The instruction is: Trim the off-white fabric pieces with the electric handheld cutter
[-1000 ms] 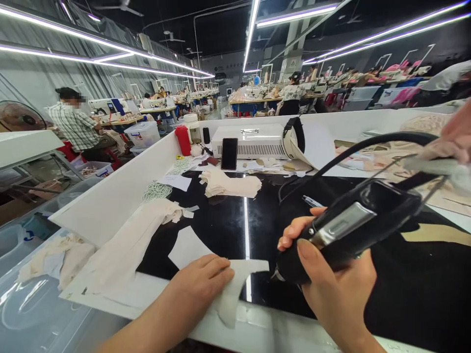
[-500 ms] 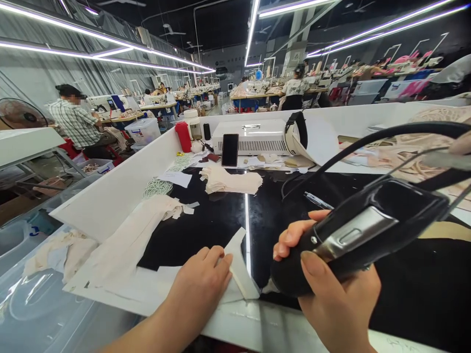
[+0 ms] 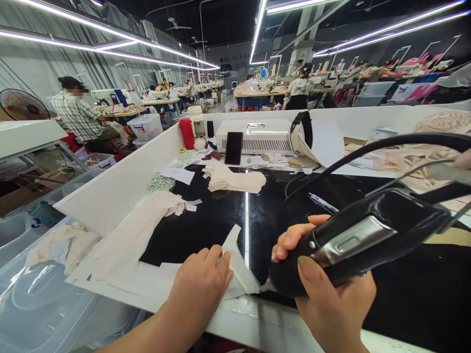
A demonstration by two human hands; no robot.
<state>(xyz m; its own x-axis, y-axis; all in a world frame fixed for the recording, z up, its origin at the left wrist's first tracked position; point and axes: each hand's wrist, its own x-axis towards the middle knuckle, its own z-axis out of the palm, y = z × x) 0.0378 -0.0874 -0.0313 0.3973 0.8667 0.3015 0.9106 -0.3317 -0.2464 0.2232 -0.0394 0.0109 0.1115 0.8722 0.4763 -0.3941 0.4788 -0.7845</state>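
My left hand [image 3: 202,277] rests at the front edge of the table with its fingers curled and pressed together on a white, strap-shaped fabric piece [image 3: 241,272]. The piece lies partly under the hand, with one narrow end pointing away from me. In my right hand [image 3: 327,289] is a black corded handheld tool [image 3: 353,240] with a metal plate along its side. Its rounded front end points left, and a small tip reaches the near right corner of the fabric piece. Whether the tip touches the fabric I cannot tell.
Stacked cream fabric pieces [image 3: 235,179] lie on the black tabletop [image 3: 206,220], with more cream fabric [image 3: 136,230] on the left. A phone [image 3: 233,148] leans against a white vented box [image 3: 257,132]. A pen [image 3: 322,202] lies near the thick black cable [image 3: 382,142]. Other people sit at sewing machines beyond.
The view has shifted slightly. Both hands keep nearly the same place, and the tool's tip stays at the fabric piece's right corner.
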